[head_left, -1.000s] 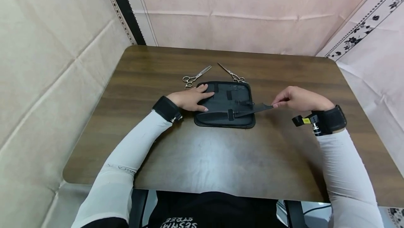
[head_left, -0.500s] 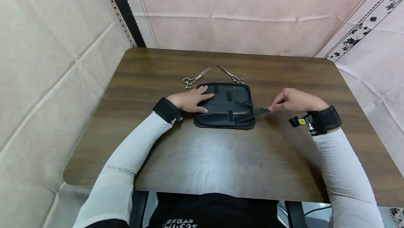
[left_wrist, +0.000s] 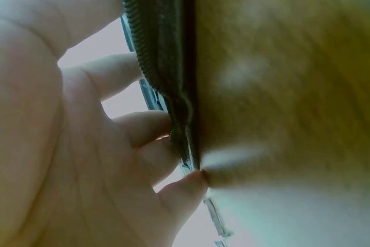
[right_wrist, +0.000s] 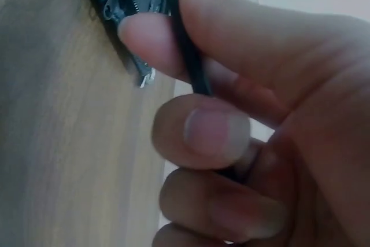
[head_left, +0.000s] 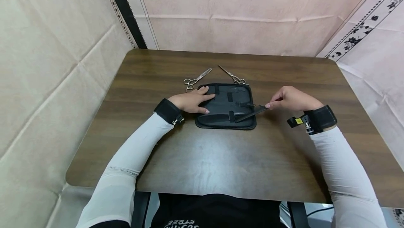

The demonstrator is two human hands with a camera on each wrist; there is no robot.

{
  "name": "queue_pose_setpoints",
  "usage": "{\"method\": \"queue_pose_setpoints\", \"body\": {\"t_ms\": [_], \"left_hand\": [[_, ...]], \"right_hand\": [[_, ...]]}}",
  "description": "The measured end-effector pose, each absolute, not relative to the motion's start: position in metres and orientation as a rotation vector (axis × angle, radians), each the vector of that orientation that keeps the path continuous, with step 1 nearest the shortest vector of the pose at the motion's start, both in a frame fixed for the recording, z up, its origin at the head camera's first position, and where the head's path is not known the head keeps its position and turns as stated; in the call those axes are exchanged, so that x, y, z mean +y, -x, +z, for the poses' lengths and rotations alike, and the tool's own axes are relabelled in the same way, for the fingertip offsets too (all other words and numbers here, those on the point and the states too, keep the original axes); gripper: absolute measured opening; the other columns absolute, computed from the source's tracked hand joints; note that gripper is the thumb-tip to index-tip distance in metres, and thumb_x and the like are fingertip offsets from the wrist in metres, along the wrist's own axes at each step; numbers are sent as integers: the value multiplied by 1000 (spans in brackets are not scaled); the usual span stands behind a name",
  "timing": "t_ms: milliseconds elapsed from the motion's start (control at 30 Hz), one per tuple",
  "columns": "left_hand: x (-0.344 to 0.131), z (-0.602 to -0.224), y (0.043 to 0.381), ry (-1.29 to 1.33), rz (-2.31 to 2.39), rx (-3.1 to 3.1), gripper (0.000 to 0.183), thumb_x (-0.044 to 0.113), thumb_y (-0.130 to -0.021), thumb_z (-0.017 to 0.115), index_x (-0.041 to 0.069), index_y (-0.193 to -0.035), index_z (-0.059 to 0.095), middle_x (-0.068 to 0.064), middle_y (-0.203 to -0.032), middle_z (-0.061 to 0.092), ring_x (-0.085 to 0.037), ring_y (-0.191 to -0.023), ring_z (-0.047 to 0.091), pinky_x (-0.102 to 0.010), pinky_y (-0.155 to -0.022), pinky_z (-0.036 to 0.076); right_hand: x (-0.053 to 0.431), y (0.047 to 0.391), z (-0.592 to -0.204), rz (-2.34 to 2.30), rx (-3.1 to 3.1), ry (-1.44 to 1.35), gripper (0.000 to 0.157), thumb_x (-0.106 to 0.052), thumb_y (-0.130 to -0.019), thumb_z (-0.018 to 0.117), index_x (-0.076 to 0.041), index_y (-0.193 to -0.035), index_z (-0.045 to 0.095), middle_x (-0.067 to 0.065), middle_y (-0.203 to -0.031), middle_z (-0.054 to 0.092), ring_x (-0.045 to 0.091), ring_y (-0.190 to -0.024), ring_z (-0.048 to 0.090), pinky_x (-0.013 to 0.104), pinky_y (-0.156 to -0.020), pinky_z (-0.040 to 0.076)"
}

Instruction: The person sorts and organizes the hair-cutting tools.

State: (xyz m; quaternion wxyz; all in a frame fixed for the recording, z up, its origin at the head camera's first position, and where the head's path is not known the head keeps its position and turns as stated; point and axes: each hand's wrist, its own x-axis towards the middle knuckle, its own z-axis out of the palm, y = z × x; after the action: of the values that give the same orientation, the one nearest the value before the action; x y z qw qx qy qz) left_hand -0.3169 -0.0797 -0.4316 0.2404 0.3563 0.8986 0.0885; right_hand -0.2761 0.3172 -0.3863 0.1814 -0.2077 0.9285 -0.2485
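Observation:
A black zip case (head_left: 225,124) lies unfolded on the table, with small straps and loops inside. My left hand (head_left: 190,101) rests on its left side with the fingers spread over the edge. In the left wrist view those fingers (left_wrist: 110,73) reach across the zipper edge. My right hand (head_left: 288,98) pinches the outer end of a slim black comb (head_left: 252,114) between thumb and fingers. The comb slants down into the case, its inner end by the lower strap (head_left: 231,116). In the right wrist view the dark strip of the comb (right_wrist: 185,44) runs between thumb and fingers.
Behind the case lie thinning scissors (head_left: 197,79) on the left and a pair of hair scissors (head_left: 233,76) on the right. The brown wooden table (head_left: 202,165) has rounded corners, and pale cloth hangs (head_left: 252,31) around its back and sides.
My right hand has moved left towards the case, carrying the comb further in. The comb's inner end now sits lower, near the strap. My left hand stays on the case.

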Motion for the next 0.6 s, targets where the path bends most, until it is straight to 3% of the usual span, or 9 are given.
{"method": "queue_pose_setpoints", "body": {"t_ms": [600], "left_hand": [[-79, -431, 317, -984, 227, 2462, 79, 50, -104, 57, 26, -168, 17, -13, -176, -4, -29, -163, -5, -50, -131, 11]], "right_hand": [[317, 282, -392, -736, 2711, 663, 12, -24, -95, 78, -16, -90, 85, 4, -86, 78, 12, -70, 55, 25, -62, 42]]}}
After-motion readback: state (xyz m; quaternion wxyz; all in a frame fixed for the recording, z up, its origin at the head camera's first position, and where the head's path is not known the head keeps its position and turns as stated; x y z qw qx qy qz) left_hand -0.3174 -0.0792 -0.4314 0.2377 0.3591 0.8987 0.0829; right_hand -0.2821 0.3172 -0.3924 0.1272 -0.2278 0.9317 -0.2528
